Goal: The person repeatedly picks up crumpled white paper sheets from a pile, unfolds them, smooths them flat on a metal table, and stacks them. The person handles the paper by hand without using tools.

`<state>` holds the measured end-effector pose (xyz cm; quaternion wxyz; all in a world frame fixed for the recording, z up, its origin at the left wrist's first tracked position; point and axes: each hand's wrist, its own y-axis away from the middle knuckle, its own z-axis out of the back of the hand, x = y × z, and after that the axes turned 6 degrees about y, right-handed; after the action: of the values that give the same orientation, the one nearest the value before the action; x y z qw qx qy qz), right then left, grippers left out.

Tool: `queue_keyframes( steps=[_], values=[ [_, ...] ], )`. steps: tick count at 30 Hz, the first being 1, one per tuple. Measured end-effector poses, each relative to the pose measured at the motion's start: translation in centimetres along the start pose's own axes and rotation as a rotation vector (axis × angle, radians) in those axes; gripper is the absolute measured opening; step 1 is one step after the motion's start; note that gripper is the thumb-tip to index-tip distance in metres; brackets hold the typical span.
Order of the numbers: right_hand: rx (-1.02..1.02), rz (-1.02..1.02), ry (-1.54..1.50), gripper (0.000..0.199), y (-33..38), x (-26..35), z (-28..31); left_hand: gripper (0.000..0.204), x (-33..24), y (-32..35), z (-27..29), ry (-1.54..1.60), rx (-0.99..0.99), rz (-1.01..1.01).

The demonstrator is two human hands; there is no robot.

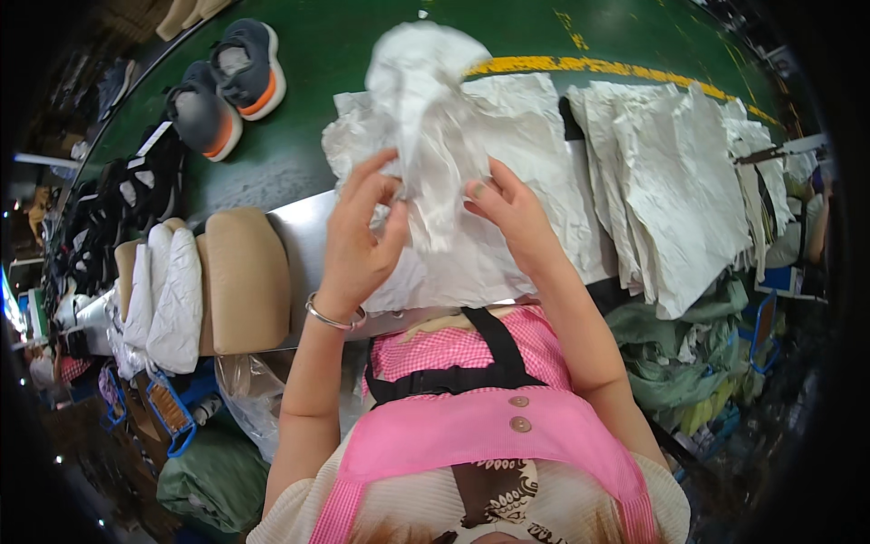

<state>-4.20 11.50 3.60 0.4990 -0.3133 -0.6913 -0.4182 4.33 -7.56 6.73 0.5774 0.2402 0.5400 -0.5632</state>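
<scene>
A crumpled sheet of thin white paper [426, 118] stands bunched up in front of me, its top blurred by motion. My left hand [364, 231] has its fingers curled at the paper's left side, and some of the fingertips are hidden by it. At the right side, my right hand [515, 218] pinches the paper's edge between thumb and fingers. Under both hands, more wrinkled white sheets [535, 181] lie spread over a metal ledge [304, 240].
A pair of dark grey shoes [245, 72] with orange-and-white soles sits on the green surface [326, 45], far left. Beige rounded forms [245, 281] and white-wrapped ones [172, 299] line the left ledge, beside black shoes [127, 199]. Stacked paper sheets [662, 190] hang at right.
</scene>
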Motion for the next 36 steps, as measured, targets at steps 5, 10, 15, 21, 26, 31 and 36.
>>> queue_keyframes(
  steps=[5,10,15,21,26,31,36],
  values=[
    [-0.143,-0.015,-0.295,0.018,0.6,-2.1,1.2,0.023,3.4,3.1,-1.1,1.034,-0.127,0.692],
    [-0.289,0.142,-0.246,0.018,1.0,-2.4,1.7,0.014,3.7,4.7,1.6,0.755,-0.106,0.748],
    [-0.123,0.174,-0.017,0.023,1.9,-2.4,1.6,0.033,2.4,2.8,3.9,0.392,0.008,0.551],
    [0.232,0.063,-0.624,0.034,3.8,1.9,0.8,0.043,5.8,-1.1,2.7,0.472,0.021,0.599],
    [0.352,0.094,-0.551,0.038,3.7,2.4,1.2,0.044,7.5,2.7,-1.7,0.354,0.137,0.38],
    [0.005,0.211,0.089,0.02,2.5,1.8,0.2,0.043,6.5,4.9,-1.3,0.237,0.066,0.324],
    [-0.215,0.231,0.437,0.019,1.6,-1.5,1.8,0.043,6.3,5.3,1.1,0.064,-0.061,0.289]
  ],
)
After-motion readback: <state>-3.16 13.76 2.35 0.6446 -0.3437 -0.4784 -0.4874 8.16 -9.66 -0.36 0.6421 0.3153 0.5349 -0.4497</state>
